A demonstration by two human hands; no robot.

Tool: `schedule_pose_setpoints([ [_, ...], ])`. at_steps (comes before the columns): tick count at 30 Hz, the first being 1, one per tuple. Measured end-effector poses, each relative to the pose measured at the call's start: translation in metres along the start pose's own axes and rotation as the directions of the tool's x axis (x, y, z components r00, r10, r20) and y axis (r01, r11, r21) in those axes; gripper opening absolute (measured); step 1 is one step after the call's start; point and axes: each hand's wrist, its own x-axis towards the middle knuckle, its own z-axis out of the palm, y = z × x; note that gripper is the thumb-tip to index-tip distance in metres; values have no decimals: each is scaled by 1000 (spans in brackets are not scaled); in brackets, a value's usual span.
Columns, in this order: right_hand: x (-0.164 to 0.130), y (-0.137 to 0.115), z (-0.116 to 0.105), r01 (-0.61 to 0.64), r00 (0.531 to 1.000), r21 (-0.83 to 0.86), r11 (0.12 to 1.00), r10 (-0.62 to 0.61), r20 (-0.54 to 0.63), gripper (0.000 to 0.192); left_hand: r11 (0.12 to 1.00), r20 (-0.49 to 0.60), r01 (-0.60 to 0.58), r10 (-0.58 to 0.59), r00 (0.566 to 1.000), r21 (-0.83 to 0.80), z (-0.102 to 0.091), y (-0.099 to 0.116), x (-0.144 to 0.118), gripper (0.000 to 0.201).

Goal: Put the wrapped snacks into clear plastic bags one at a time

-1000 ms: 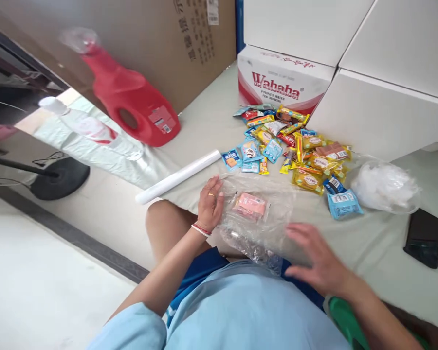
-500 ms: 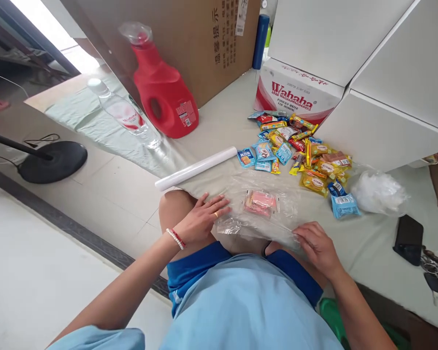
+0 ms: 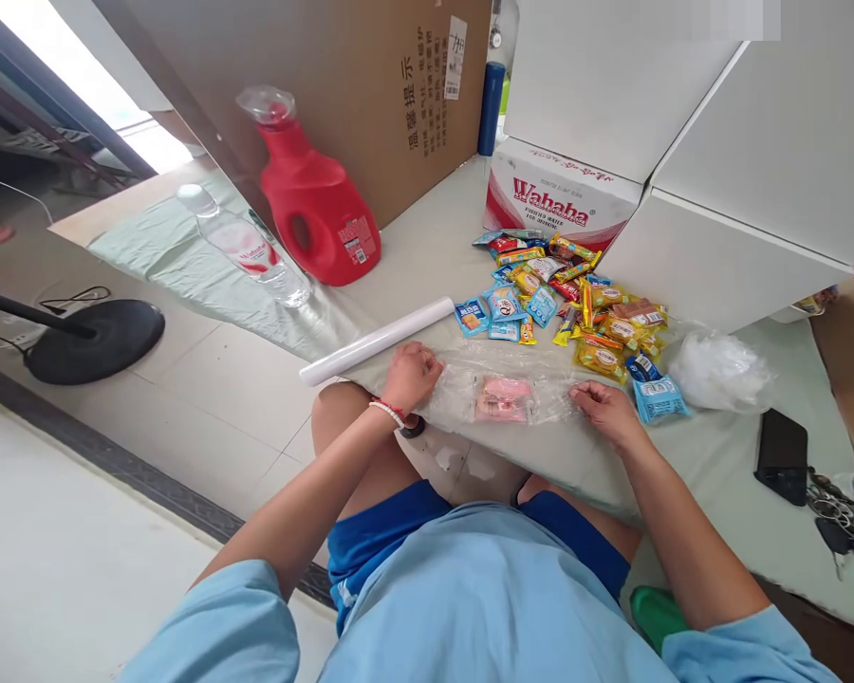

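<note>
A pink-wrapped snack packet (image 3: 504, 398), perhaps more than one, lies on the table edge in front of me, with a sheet of clear plastic film (image 3: 459, 391) over it. My left hand (image 3: 409, 375) is closed with curled fingers at the film's left end, close to the white roll. At the right end, my right hand (image 3: 606, 413) pinches the film between thumb and fingers. Beyond the film lies a pile of small snack packets (image 3: 541, 285) in yellow, blue and red. A white roll (image 3: 377, 341), probably of film, rests to the left of the pile.
A red jug (image 3: 320, 209) and a water bottle (image 3: 246, 247) stand at the back left, by a large cardboard box (image 3: 370, 114). A Wahaha carton (image 3: 562, 194) sits behind the snacks. Crumpled clear plastic (image 3: 718, 372), a phone (image 3: 783, 455) and keys (image 3: 836, 517) lie on the right.
The film's near edge has been folded forward over the pink packet. Both hands have moved away from my body, and the left hand's spread fingers have curled in.
</note>
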Motion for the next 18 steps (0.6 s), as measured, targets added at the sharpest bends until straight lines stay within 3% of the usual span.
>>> schedule_pose_setpoints([
  [3,9,8,-3,8,999,-272,962,-19,-37,33,999,-45,37,-36,998,20,7,-8,-2,24],
  [5,11,10,-6,18,1000,-391,920,-21,-2,30,998,-135,55,-54,989,3,3,-11,-8,20],
  [8,13,6,-11,44,998,-426,904,-23,54,32,1000,-308,14,-19,951,-19,-15,-3,-18,18],
  [10,15,4,-13,57,998,-430,901,-42,46,34,996,-322,-92,81,943,-19,-26,14,-21,22],
  [12,16,2,-13,72,997,-428,901,-61,39,34,971,-203,-236,226,953,-30,-31,37,-20,26],
  [14,16,2,-10,82,996,-418,905,-68,50,34,935,0,-353,353,936,-39,-25,60,-14,31],
  [16,13,2,-7,83,996,-401,912,-64,61,35,915,201,-403,398,895,-18,-11,78,-6,37],
  [18,8,3,-4,82,996,-383,920,-61,68,36,917,367,-397,361,857,26,5,89,2,41],
])
